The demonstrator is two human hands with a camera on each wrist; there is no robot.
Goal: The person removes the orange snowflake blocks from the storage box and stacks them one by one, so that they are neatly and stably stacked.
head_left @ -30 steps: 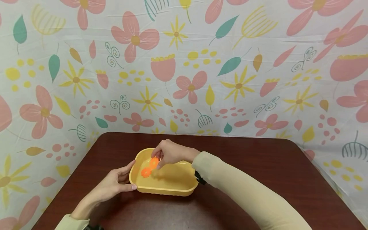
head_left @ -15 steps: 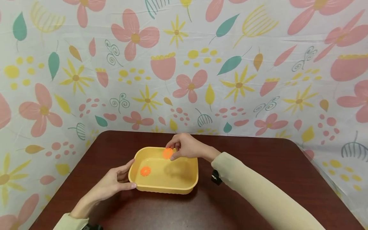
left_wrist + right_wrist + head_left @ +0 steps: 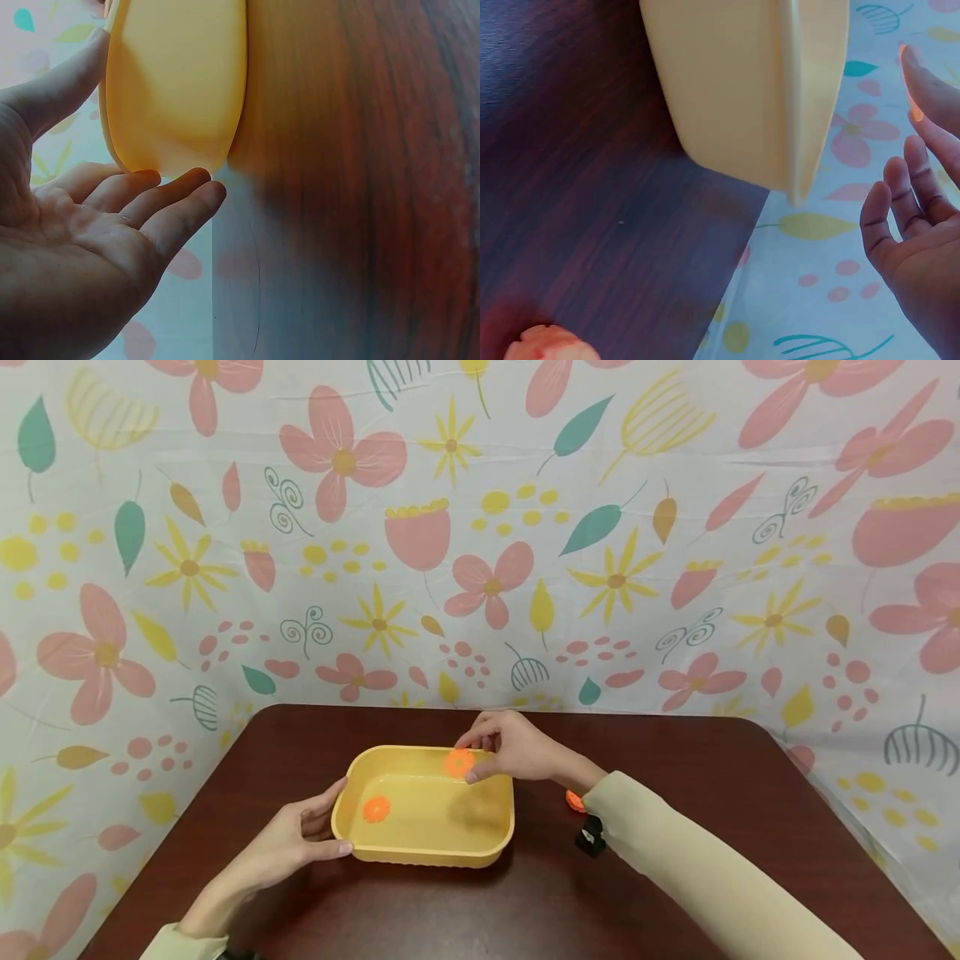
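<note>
A yellow plastic bin (image 3: 420,831) stands on the table, with one orange flower-shaped disc (image 3: 377,809) lying on its floor toward the left. My right hand (image 3: 517,747) pinches a second orange flower-shaped disc (image 3: 459,763) between thumb and fingers, held up over the bin's back right part. In the right wrist view that disc is mostly hidden by the fingers. My left hand (image 3: 303,835) rests on the bin's left end, its thumb at the near corner. The left wrist view shows its fingers (image 3: 150,206) extended and loosely bent against the end wall.
Another orange piece (image 3: 575,801) lies on the dark wooden table (image 3: 675,777) right of the bin, partly covered by the right sleeve (image 3: 637,810). A flower-print cloth (image 3: 480,527) hangs behind the table's back edge.
My right hand has lifted one orange disc from the other and carried it rightward across the bin. An orange piece on the table now shows beside the right sleeve. My left hand stays at the bin.
</note>
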